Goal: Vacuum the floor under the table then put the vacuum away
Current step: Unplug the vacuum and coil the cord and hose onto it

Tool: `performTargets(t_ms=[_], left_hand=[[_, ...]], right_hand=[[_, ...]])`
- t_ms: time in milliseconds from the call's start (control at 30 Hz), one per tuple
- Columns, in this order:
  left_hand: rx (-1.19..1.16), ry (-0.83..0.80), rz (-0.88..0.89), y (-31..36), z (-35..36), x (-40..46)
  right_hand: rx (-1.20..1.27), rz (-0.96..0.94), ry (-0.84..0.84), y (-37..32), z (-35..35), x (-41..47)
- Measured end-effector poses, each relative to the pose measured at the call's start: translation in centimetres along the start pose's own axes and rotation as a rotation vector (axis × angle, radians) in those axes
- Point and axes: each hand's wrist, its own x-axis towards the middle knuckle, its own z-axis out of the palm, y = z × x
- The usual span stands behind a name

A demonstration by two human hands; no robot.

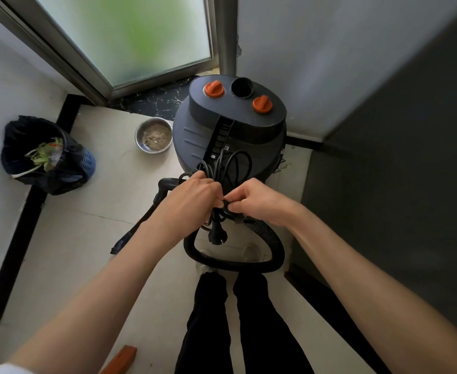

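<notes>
Bundling the power cord [223, 168] at frame centre: left hand [192, 197] grips the coils, right hand [257, 201] pinches its strap [226, 206]; fastening likely comes next, beside the vacuum [230, 125].

- A single head-worn view looks steeply down and forward; the person's dark-trousered legs [238, 319] run straight up from the bottom edge.
- Both bare forearms reach in from the lower corners, meeting near centre — the left hand [192, 201] and right hand [259, 201] sit close below the lens.
- The dark grey drum-shaped vacuum with orange knobs [230, 130] stands just beyond them.
- Wide-angle bending bows the frosted glass door [141, 36] and walls; the edges look soft, perhaps blurred.
</notes>
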Motion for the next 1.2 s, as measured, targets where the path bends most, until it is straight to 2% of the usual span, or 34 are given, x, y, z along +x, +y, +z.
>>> performTargets(t_ms=[100, 233, 367, 533, 667, 900, 1000, 1133, 1200], left_hand=[[-0.112, 0.089, -0.072, 0.2, 0.5, -0.3], [0.039, 0.164, 0.028, 0.3, 1.2, -0.8], [0.063, 0.251, -0.044, 0.4, 0.9, -0.8], [0.098, 0.235, -0.056, 0.1, -0.6, 0.5], [0.043, 0.186, -0.134, -0.3, -1.3, 1.1], [-0.072, 0.225, -0.235, -1.0, -2.6, 3.1], [-0.027, 0.34, -0.21, -1.3, -3.8, 4.5], [0.107, 0.512, -0.237, -3.1, -5.7, 5.7], [0.179, 0.514, -0.195, -5.1, -6.3, 6.2]], right_hand=[[0.002, 0.015, 0.03, 0.1, 0.1, -0.1], [-0.084, -0.01, 0.038, -0.2, -0.6, 0.0], [-0.177, -0.039, 0.041, -0.7, -1.5, -0.2], [-0.165, -0.077, 0.118, -0.9, -2.4, -0.4], [-0.131, -0.113, 0.16, -1.3, -2.6, 0.1], [0.094, -0.164, 0.27, -2.0, -3.9, 1.7], [0.271, -0.221, 0.303, -2.9, -5.2, 2.9], [0.51, -0.249, 0.216, -5.3, -6.4, 5.9], [0.587, -0.238, 0.124, -6.1, -6.7, 7.5]])
